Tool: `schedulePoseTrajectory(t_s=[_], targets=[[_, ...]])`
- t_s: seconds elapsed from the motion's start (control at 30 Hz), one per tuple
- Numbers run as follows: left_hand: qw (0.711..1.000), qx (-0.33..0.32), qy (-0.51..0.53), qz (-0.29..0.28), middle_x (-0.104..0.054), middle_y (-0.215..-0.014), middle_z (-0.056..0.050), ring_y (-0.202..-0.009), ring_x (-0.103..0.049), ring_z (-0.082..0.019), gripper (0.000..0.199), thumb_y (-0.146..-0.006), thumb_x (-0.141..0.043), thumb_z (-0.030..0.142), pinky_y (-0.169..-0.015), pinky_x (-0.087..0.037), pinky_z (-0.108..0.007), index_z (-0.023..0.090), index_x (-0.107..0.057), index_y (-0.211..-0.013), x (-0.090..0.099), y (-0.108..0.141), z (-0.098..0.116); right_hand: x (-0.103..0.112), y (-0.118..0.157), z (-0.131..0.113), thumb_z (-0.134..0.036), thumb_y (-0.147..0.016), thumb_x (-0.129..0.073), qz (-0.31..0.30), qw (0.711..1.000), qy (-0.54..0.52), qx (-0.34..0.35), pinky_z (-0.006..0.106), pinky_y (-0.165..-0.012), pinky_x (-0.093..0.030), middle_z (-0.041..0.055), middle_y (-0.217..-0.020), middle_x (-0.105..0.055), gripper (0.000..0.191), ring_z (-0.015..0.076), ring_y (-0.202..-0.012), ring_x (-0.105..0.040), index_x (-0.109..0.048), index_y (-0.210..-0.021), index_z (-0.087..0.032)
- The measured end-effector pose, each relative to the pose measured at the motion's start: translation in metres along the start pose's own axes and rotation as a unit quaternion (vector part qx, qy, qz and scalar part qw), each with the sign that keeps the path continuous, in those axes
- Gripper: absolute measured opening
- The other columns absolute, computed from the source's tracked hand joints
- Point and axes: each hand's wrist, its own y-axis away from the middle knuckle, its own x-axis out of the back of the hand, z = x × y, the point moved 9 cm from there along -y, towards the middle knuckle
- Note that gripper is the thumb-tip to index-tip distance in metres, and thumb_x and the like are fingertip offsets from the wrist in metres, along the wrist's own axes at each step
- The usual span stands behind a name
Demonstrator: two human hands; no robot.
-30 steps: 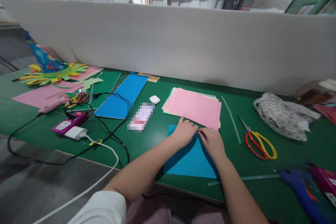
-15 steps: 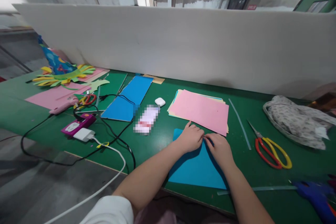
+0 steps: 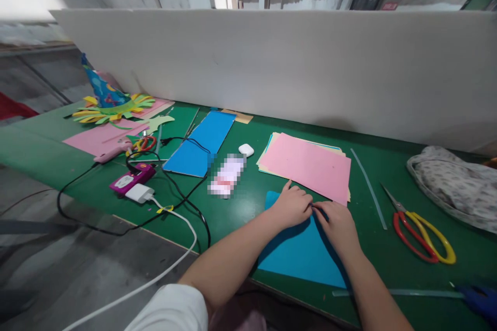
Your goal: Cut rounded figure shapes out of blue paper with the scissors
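A sheet of blue paper (image 3: 306, 253) lies near the table's front edge, beneath both my hands. My left hand (image 3: 293, 206) rests over its far edge, fingers curled and the little finger sticking out towards the pink sheet. Touching it from the right, my right hand (image 3: 336, 222) is closed with thumb and forefinger pinched together. The two sets of fingertips meet at the blue sheet's far edge; what they pinch there is too small and hidden to name. Just beyond them is a stack of coloured paper (image 3: 310, 163), pink on top.
Scissors (image 3: 421, 232), clear glue sticks (image 3: 368, 189) and a blue glue gun (image 3: 481, 300) lie right, below a cloth bundle (image 3: 458, 183). Left are a phone (image 3: 228, 176), white case (image 3: 246, 150), blue board (image 3: 202, 145), purple power strip (image 3: 132, 179), cables, pink glue gun (image 3: 113, 151) and party hat (image 3: 104, 93).
The camera view has shifted a little, so everything appears further right. My hands stay at the same spot on the blue sheet, fingertips still together.
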Motion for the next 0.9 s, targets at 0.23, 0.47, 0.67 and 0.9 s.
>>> schedulePoseTrajectory(t_s=[0.23,0.47,0.67,0.9], targets=[[1.000,0.001,0.007,-0.004,-0.071,-0.090,-0.007,-0.096,-0.061,-0.024,0.024,-0.090,-0.047,0.027,-0.112,-0.029,-0.052,0.017,-0.068,-0.089,-0.002,0.000,0.001,0.002,-0.002,-0.005,-0.028,-0.099,-0.044,0.000,1.000,0.000,0.010,0.033,-0.069,-0.040,0.0071,-0.078,-0.072,0.030,0.0226,-0.072,-0.064,-0.067,-0.083,-0.016],[1.000,0.009,0.018,-0.020,-0.071,-0.092,-0.008,-0.097,-0.062,-0.025,0.024,-0.090,-0.047,0.027,-0.111,-0.031,-0.053,0.016,-0.068,-0.090,0.001,0.000,0.001,0.006,-0.003,-0.008,-0.026,-0.099,-0.044,0.004,1.000,0.004,0.021,0.035,-0.071,-0.039,0.0063,-0.075,-0.071,0.030,0.0222,-0.069,-0.063,-0.066,-0.081,-0.016],[0.999,0.015,0.023,-0.034,-0.071,-0.093,-0.008,-0.097,-0.063,-0.025,0.025,-0.091,-0.045,0.026,-0.110,-0.032,-0.055,0.016,-0.068,-0.091,0.002,0.001,0.001,0.008,-0.003,-0.010,-0.024,-0.098,-0.045,0.010,1.000,0.002,0.024,0.036,-0.077,-0.039,0.0064,-0.078,-0.072,0.026,0.0223,-0.073,-0.063,-0.065,-0.083,-0.016],[0.999,-0.004,0.029,-0.040,-0.071,-0.091,-0.006,-0.097,-0.062,-0.024,0.023,-0.091,-0.045,0.026,-0.113,-0.028,-0.056,0.019,-0.067,-0.091,0.003,0.002,0.002,0.011,-0.003,-0.012,-0.022,-0.097,-0.048,0.007,1.000,0.011,0.011,0.037,-0.085,-0.037,0.0040,-0.078,-0.073,0.022,0.0210,-0.075,-0.064,-0.064,-0.082,-0.018]])
